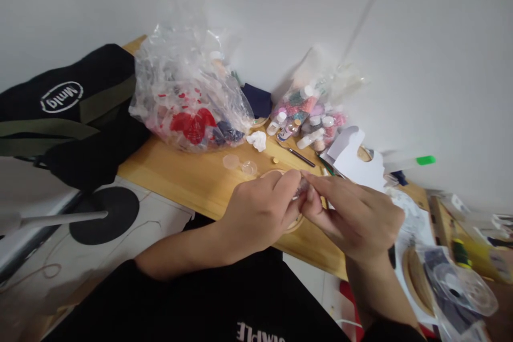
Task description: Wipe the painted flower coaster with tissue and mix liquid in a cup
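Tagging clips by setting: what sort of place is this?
Likely a home craft desk: wooden table by a white wall, bag of small craft bottles, plastic bag of red pieces; left hand and right hand pinch a small clear piece.

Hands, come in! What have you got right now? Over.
Copy: left hand and right hand both pinching small clear piece. Under them, wooden disc. Beyond, clear caps and thin brush, not in the way. Over.
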`<state>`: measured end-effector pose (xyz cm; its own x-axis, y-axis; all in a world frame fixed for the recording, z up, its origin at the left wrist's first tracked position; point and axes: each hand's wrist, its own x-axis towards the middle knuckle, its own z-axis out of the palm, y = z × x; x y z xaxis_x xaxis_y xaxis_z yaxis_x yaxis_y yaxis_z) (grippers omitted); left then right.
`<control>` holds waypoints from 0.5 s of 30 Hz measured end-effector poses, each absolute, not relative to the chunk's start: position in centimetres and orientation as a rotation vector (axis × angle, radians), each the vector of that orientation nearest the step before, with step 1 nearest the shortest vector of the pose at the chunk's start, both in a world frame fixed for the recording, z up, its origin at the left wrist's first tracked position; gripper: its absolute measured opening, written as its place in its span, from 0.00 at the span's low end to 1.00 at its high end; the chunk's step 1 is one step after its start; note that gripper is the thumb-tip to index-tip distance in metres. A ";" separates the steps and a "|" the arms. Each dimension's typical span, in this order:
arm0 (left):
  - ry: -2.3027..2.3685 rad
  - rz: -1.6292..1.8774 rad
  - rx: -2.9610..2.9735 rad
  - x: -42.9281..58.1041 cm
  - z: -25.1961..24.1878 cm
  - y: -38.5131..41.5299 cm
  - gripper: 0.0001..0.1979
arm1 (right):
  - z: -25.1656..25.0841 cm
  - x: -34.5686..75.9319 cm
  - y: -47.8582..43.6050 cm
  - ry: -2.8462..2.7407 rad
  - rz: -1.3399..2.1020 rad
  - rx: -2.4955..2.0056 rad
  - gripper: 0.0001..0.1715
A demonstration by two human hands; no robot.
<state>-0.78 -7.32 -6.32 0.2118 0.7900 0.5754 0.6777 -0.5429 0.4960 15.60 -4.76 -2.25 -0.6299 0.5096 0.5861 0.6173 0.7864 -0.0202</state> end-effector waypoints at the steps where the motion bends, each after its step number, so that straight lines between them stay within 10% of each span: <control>1: 1.425 1.246 2.333 -0.8 -6.3 -7.3 0.11 | -2.2 15.5 -4.8 -2.386 -0.228 -0.837 0.11; 15: 1.463 1.162 2.426 -1.3 -6.4 -7.8 0.13 | -0.3 16.5 -4.8 -2.556 -0.191 -0.837 0.11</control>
<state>-1.27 -7.76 -6.42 0.2564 0.7859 0.5627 0.7258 -0.5410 0.4249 16.48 -4.81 -0.34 -0.7196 0.5290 0.4499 0.5901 0.8073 -0.0056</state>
